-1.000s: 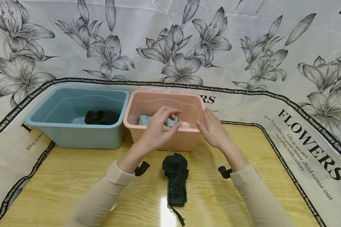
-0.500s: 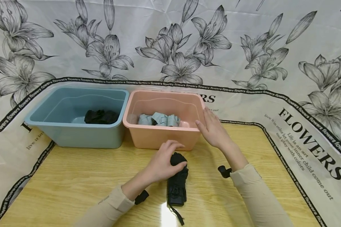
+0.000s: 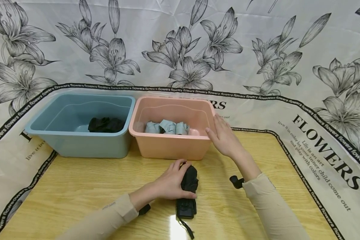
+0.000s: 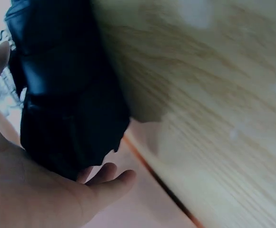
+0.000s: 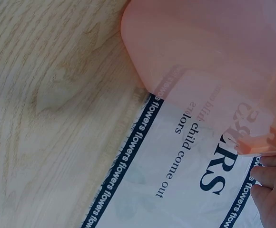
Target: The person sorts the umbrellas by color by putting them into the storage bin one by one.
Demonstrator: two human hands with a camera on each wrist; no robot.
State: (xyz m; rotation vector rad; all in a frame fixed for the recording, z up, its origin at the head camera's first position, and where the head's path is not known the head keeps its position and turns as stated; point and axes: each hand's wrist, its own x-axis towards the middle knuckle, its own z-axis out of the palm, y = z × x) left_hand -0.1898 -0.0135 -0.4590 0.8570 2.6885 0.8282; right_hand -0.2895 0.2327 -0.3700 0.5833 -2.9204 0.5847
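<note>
A folded black umbrella (image 3: 189,181) lies on the wooden table, its wrist strap (image 3: 187,230) trailing toward the front. My left hand (image 3: 172,181) grips it from the left, thumb across its middle and fingers round the far end. In the left wrist view the black fabric (image 4: 66,95) sits between thumb and fingers, with the fingertips (image 4: 123,179) showing past its end. My right hand (image 3: 226,138) rests with straight fingers on the right rim of the pink bin (image 3: 171,146). Pale blue fabric bundles (image 3: 168,127) lie inside that bin.
To the left, touching or close beside the pink bin, stands a blue bin (image 3: 87,145) holding a black bundle (image 3: 106,124). A flower-printed cloth (image 3: 258,80) hangs behind the bins and runs along the table (image 3: 87,186) at both sides.
My left hand has come out of the pink bin, moved down toward me and closed round the black umbrella. The pale blue bundles are now uncovered. My right hand stays on the rim.
</note>
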